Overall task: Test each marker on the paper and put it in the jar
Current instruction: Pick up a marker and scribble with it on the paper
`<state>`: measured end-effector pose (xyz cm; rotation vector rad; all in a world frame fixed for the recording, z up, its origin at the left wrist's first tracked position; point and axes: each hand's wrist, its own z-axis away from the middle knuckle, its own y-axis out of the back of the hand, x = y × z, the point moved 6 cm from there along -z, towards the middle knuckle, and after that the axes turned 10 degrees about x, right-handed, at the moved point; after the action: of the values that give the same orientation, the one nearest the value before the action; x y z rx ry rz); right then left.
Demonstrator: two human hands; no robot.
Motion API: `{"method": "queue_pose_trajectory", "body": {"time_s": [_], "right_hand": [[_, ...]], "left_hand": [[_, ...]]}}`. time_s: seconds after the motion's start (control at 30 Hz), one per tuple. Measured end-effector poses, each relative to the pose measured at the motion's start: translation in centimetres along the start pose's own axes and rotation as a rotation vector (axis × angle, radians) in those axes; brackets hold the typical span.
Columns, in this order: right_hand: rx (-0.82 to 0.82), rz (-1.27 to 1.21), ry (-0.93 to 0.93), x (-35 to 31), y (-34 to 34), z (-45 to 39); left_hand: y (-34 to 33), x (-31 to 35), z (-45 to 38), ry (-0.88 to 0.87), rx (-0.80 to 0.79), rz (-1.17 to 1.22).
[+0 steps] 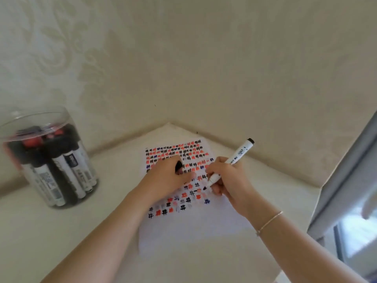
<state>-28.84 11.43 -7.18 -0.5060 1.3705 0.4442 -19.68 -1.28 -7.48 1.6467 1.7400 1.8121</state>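
A white sheet of paper (195,223) lies in the corner of the pale surface, covered with rows of black, red and blue hash marks. My right hand (228,178) grips a white marker with a black tip (238,155), its tip touching the paper among the lower marks. My left hand (169,176) rests on the paper and holds a black marker cap (179,166) in its curled fingers. A clear plastic jar (49,158) stands at the left, holding several capped markers with black and red caps.
Two patterned cream walls (224,68) meet in a corner just behind the paper. A grey window frame (346,180) juts in at the right edge. The pale tabletop (71,231) stretches between the jar and the paper.
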Motion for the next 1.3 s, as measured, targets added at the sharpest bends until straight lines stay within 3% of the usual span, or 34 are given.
{"method": "queue_pose_trajectory", "body": {"time_s": [0.2,0.6,0.83,1.0,1.2,1.3], "right_hand": [[0.023,0.081,0.058,1.6,1.2,1.1],[0.303,0.31,0.235,2.1,2.9,-1.3],[0.264,0.222,0.26,1.0,2.9,-1.1],[0.017,0.131,0.2,0.5,1.5,-1.1],[0.249,0.285,0.215,1.9,2.4,-1.4],[0.276,0.33,0.228,1.9,2.4,-1.1]], "left_hand": [[-1.6,-0.1,-0.2,-0.045,-0.049,-0.132],[-1.6,-0.4,-0.4,-0.082,-0.036,-0.205],[-1.5,-0.5,-0.6,-0.096,-0.049,-0.249],[-1.4,-0.8,-0.6,-0.091,-0.029,-0.252],[-1.5,-0.8,-0.5,-0.094,-0.031,-0.252],[-1.5,-0.7,-0.5,-0.091,-0.03,-0.25]]}}
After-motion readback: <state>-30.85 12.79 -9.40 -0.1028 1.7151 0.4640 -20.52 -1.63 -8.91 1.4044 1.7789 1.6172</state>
